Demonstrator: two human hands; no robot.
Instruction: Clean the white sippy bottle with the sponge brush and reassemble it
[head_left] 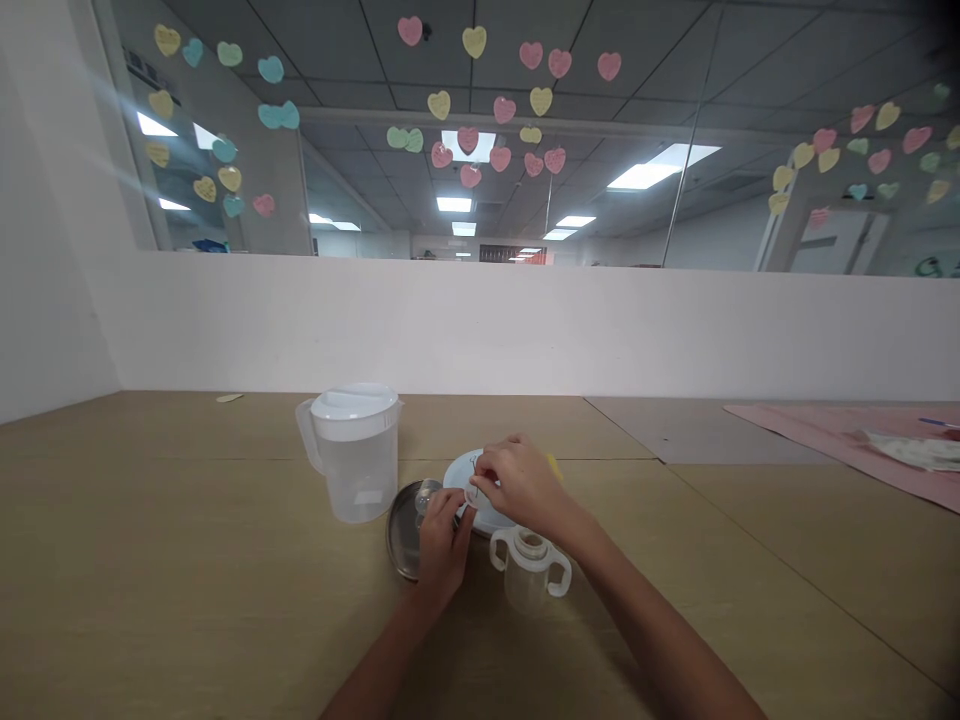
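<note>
My left hand (444, 535) pinches a small, pale translucent piece (472, 496) over the edge of a light plate (459, 468). Fingers of my right hand (523, 482) are closed at the same spot, around a thin dark wire-like stick (475, 464); its kind is too small to make out. Just below my right wrist stands an uncapped clear bottle with two white handles (527, 575). A round metal tray (403, 538) lies left of the plate, partly behind my left hand, with a clear domed piece (426, 493) in it.
A translucent lidded pitcher (358, 465) stands behind the tray, to the left. Something yellow (555, 466) peeks out behind my right hand. At the far right, a pink cloth (825, 430) carries a white packet (911, 450). A white wall (480, 330) closes off the table's back.
</note>
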